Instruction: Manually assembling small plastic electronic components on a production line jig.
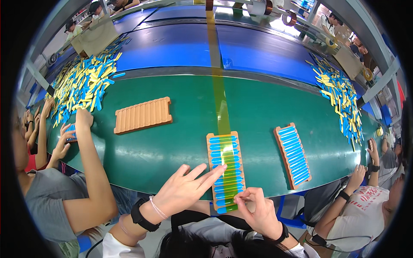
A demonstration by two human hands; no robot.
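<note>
My tray [242, 174]: orange-tan, barred by even stripes of bright blue sticks [215, 147]. My tape [220, 99], toward twelve o'clock: see-through yellow, greenish over blue. Second tray [284, 157], three o'clock: orange-tan, blue-striped. Third tray [143, 115], ten o'clock: plain tan. Heaps, ten [86, 84] and two o'clock [342, 101]: mixed blue and yellow. Table [180, 146]: green. My wristbands [142, 215]: black.

Three brown trays [143, 117] in full view on one green table [189, 107], two of them lined with blue sticks [294, 155], one showing bare grooves, and there's a fourth tray [73, 139], partly hidden, off to the left! One yellow strip of tape [220, 107]. Two hands in the middle: one left hand [183, 187], one right hand [261, 215], and that's two dark wristbands [144, 216], one apiece. Two heaps of loose sticks [84, 86], blue and yellow, too many to count!
</note>
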